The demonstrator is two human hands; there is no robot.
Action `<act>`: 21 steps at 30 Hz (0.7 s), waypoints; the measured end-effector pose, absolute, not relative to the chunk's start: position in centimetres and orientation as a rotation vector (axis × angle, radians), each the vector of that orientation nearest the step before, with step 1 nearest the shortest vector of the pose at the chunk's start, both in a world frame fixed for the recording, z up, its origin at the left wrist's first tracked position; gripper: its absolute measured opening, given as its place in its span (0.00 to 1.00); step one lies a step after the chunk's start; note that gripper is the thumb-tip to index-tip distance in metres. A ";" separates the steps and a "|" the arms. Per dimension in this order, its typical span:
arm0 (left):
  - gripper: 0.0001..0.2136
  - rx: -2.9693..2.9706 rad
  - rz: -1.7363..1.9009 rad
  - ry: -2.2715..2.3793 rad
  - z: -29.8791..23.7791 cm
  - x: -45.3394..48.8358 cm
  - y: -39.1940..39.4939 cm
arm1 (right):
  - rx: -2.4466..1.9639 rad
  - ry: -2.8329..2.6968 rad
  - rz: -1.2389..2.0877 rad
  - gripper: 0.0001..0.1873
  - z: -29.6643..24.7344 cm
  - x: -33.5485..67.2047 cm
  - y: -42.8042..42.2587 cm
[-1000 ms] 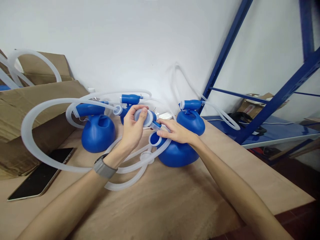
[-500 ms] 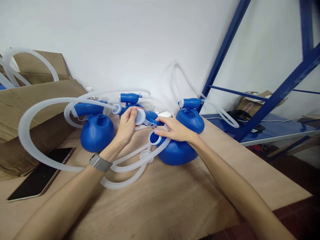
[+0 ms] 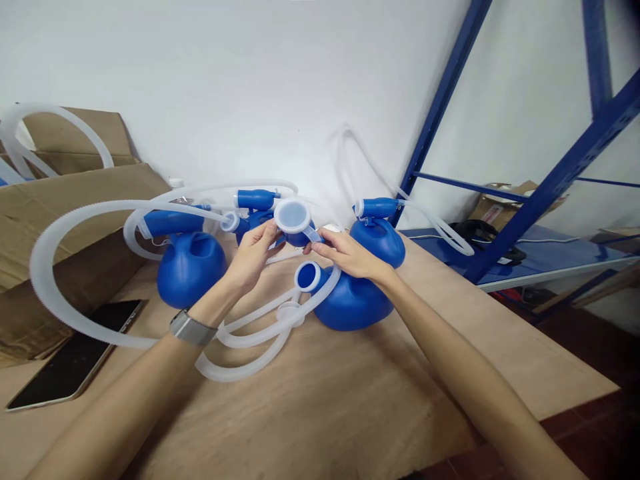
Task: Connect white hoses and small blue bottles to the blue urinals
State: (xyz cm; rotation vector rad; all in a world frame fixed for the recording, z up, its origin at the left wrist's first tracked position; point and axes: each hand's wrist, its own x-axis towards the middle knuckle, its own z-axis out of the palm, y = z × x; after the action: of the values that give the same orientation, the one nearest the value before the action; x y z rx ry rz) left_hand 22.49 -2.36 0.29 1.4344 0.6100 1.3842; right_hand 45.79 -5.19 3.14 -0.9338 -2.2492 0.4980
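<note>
Between my hands is a blue, cup-like urinal head (image 3: 296,237) with a frosted white cap (image 3: 293,215) over its mouth, facing up towards me. My left hand (image 3: 253,253) pinches its left side, the fingertips partly hidden behind it. My right hand (image 3: 350,255) grips the right side, by the pale cap strap (image 3: 313,234). Just below lies a round blue bottle (image 3: 353,308) on its side. Its white-rimmed neck (image 3: 307,276) is uncovered and points left. A translucent corrugated hose (image 3: 257,337) loops in front of that neck.
Other blue bottles with heads and hoses stand left (image 3: 191,270), behind, and right (image 3: 379,241). A cardboard box (image 3: 95,200) with hoses and a black phone (image 3: 75,357) are at left. A blue metal shelf (image 3: 545,247) stands beyond the table's (image 3: 310,413) right edge.
Both hands have lifted slightly and turned the urinal head, so its cap faces up instead of left. My right hand has moved away from the bottle's neck. The view has shifted slightly.
</note>
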 end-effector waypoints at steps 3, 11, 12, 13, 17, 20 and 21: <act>0.29 1.455 1.333 0.649 1.2 21.5 -2.5 | -0.933 -2.275 0.499 0.23 3.1 45.7 -5.2; 0.33 1.714 1.199 0.629 2.2 20.6 -3.6 | -0.914 -2.301 0.564 0.26 3.0 45.7 -5.2; 0.31 1.711 1.222 0.633 2.1 20.8 -3.7 | -0.907 -2.293 0.571 0.26 3.0 45.7 -5.2; 0.30 1.709 1.249 0.642 2.0 21.0 -3.8 | -0.905 -2.282 0.575 0.26 3.1 45.7 -5.3; 0.27 1.722 1.357 0.696 1.5 22.3 -4.6 | -0.898 -2.223 0.571 0.26 3.1 45.8 -5.2; 0.26 1.756 1.430 0.729 1.1 23.2 -5.3 | -0.862 -2.185 0.615 0.27 3.0 46.0 -5.0; 0.26 1.777 1.448 0.746 1.0 23.5 -5.5 | -0.850 -2.177 0.634 0.27 3.0 46.1 -4.9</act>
State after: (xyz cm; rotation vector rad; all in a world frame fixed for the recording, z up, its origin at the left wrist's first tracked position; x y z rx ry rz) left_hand 23.47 -5.45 1.01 1.7771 0.7460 1.4479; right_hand 46.06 -4.91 2.97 -0.8499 -2.1772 0.6337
